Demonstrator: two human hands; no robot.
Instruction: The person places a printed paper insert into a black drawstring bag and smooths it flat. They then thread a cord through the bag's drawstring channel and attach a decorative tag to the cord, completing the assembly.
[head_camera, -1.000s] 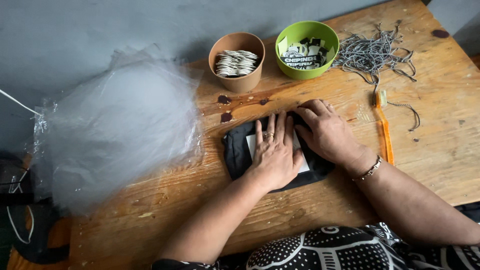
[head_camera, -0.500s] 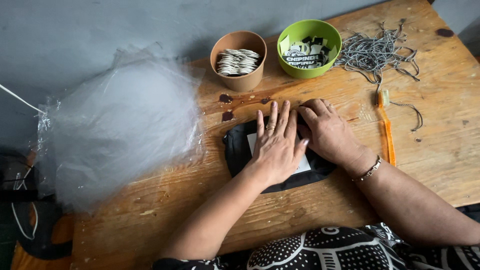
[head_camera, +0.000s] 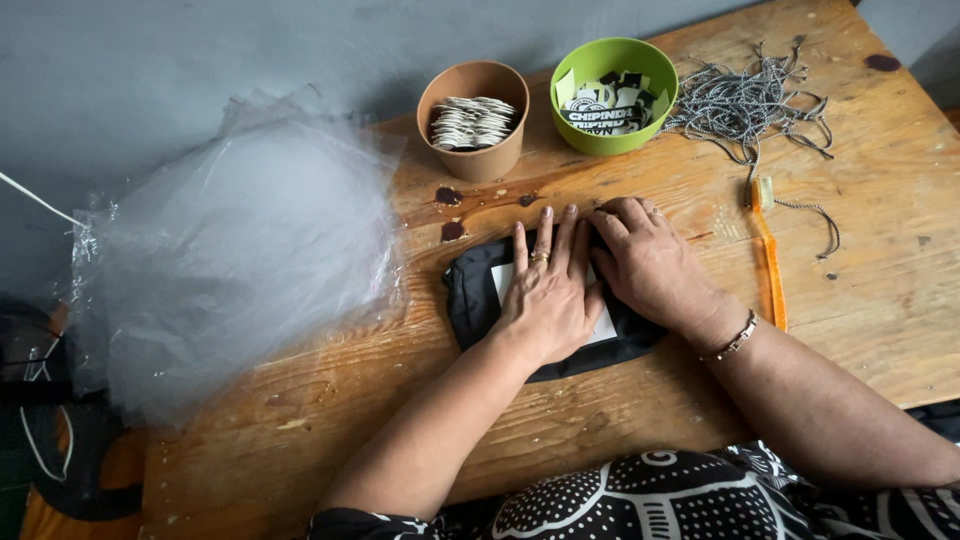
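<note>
My fingers (head_camera: 548, 240) lie spread and flat — those of my left hand (head_camera: 548, 300) press down on the folded black cloth (head_camera: 475, 300), gripping nothing, while my right hand (head_camera: 650, 265) rests just beside it with its fingers curled loosely over the cloth's upper right edge, pinning rather than holding. The cloth sits on the bench (head_camera: 640, 400) right in front of me, folded into a compact packet, with a white card (head_camera: 505, 280) showing from under my left palm. As I judge it, the folding is done or nearly so and I am flattening the packet; it is not yet in any wrapping. The heap of clear plastic bags (head_camera: 240, 260) lies well apart on the left end of the bench, none of them pulled toward the cloth. Beyond my hands stand the brown paper cup (head_camera: 473, 125) of small pale tags and the green bowl (head_camera: 612, 95) of printed labels, and to the right a tangle of grey cords (head_camera: 745, 100) and an orange tool (head_camera: 768, 260) — all untouched for now, so bagging looks to be what is left.
</note>
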